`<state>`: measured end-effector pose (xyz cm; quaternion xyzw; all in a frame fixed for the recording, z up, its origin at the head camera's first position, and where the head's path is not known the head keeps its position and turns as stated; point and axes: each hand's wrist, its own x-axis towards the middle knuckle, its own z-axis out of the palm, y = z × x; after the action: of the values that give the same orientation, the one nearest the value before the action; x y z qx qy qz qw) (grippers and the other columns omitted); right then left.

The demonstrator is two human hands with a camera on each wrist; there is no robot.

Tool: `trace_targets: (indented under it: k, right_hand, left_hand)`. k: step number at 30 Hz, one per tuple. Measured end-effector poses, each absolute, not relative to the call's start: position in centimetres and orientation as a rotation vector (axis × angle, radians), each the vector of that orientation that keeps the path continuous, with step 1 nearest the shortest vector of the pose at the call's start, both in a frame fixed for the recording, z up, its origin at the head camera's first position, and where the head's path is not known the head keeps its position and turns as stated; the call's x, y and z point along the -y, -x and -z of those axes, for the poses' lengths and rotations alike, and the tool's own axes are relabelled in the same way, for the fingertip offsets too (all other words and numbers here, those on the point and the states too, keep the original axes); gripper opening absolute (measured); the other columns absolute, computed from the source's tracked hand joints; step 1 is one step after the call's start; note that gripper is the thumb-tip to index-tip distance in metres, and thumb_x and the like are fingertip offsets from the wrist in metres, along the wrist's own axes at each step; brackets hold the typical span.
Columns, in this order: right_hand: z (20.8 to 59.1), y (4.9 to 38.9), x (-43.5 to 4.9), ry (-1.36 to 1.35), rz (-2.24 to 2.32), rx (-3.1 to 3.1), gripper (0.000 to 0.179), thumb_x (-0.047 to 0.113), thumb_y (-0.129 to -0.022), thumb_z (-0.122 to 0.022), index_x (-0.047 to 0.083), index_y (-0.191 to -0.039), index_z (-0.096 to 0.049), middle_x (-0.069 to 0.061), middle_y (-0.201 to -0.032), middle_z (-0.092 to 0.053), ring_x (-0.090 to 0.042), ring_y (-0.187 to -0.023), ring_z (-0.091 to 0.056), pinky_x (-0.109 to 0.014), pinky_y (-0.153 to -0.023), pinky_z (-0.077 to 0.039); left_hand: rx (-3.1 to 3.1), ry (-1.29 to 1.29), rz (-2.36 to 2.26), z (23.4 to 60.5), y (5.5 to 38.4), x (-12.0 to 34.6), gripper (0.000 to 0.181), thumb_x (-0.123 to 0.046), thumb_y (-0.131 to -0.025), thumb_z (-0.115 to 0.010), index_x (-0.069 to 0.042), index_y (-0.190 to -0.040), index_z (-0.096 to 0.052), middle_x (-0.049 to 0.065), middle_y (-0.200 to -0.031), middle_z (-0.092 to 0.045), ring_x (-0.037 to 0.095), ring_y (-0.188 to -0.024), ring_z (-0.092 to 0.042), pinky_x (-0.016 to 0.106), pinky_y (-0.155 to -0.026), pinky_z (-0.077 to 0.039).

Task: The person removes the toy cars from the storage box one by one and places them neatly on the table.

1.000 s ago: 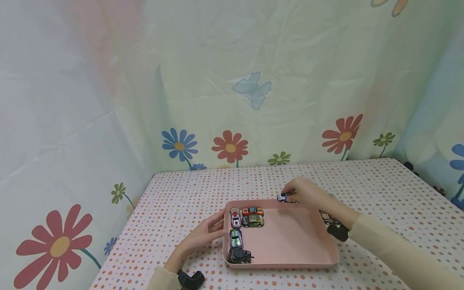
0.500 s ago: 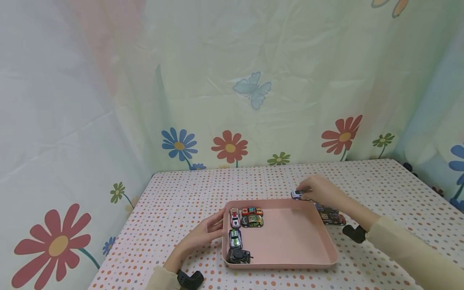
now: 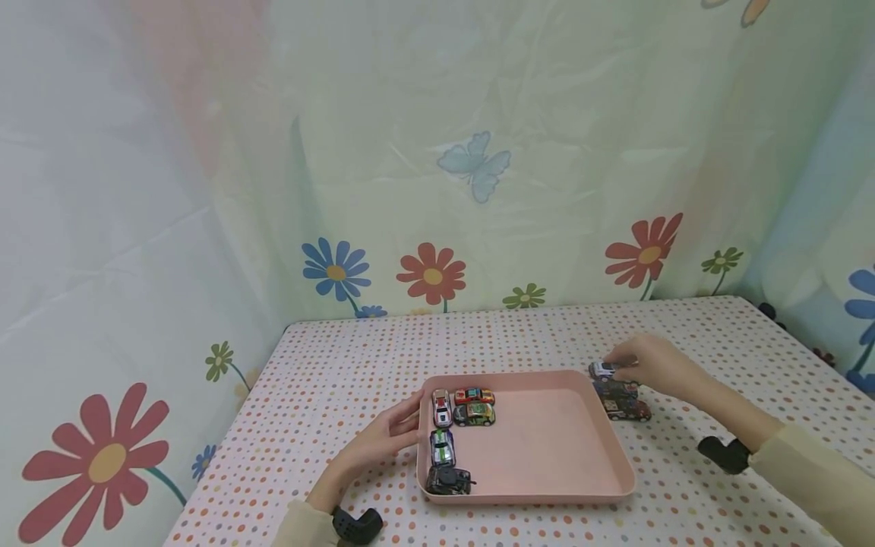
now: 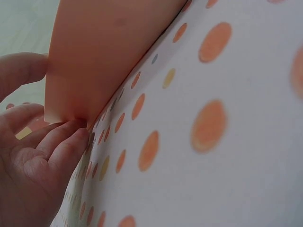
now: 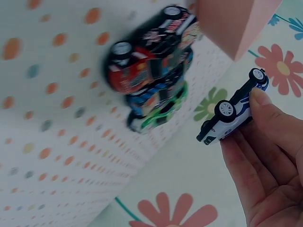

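The pink tray (image 3: 547, 444) lies on the dotted table. My left hand (image 3: 384, 434) rests its fingers against the tray's outer left side; in the left wrist view, the fingertips touch the tray wall (image 4: 113, 42) near a corner. Between thumb and fingers, my right hand (image 3: 659, 371) pinches a small white-and-blue toy car (image 5: 236, 109). It is held past the tray's far right corner, above several other toy cars. Among these are a black-and-red toy car (image 5: 151, 56) and a green toy car (image 5: 165, 113), standing side by side.
Along the tray's left side sit a red-and-white car (image 3: 442, 409), a green-and-white car (image 3: 442, 448) and a black vehicle (image 3: 449, 480). Beside them are a red-orange car (image 3: 475, 396) and a dark green car (image 3: 475, 414). A flowered curtain (image 3: 547, 190) hangs behind the table.
My right hand has carried the white-and-blue toy car rightward, from over the tray's far rim to beyond its right corner, uncovering the cars there. The left hand stays at the tray.
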<state>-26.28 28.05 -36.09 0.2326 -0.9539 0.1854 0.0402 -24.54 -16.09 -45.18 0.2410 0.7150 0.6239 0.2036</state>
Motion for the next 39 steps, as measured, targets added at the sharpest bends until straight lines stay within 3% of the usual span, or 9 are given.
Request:
trace_targets:
  k: [21, 39]
  right_hand:
    - [39.7, 21.6, -29.9, -0.724, -0.604, 2.978, 0.022, 0.003, -0.071, -0.077, 0.001, -0.092, -0.071, -0.009, -0.086, -0.068, -0.022, -0.075, -0.065, -0.030, -0.060, -0.055]
    - [41.3, 21.8, -29.0, -0.712, -0.614, 3.021, 0.020, 0.002, -0.072, -0.077, 0.003, -0.091, -0.071, -0.007, -0.087, -0.068, -0.023, -0.077, -0.065, -0.033, -0.061, -0.055]
  left_hand:
    - [-2.002, -0.684, -1.734, 45.3, 24.5, 15.9, 0.066, -0.012, -0.095, -0.056, -0.006, -0.149, -0.019, 0.011, -0.153, -0.015, 0.029, -0.134, -0.027, 0.033, -0.106, -0.027]
    - [-2.019, -0.682, -1.738, 45.3, 24.6, 16.0, 0.066, -0.011, -0.095, -0.056, -0.006, -0.149, -0.020, 0.010, -0.153, -0.016, 0.028, -0.134, -0.027, 0.032, -0.105, -0.028]
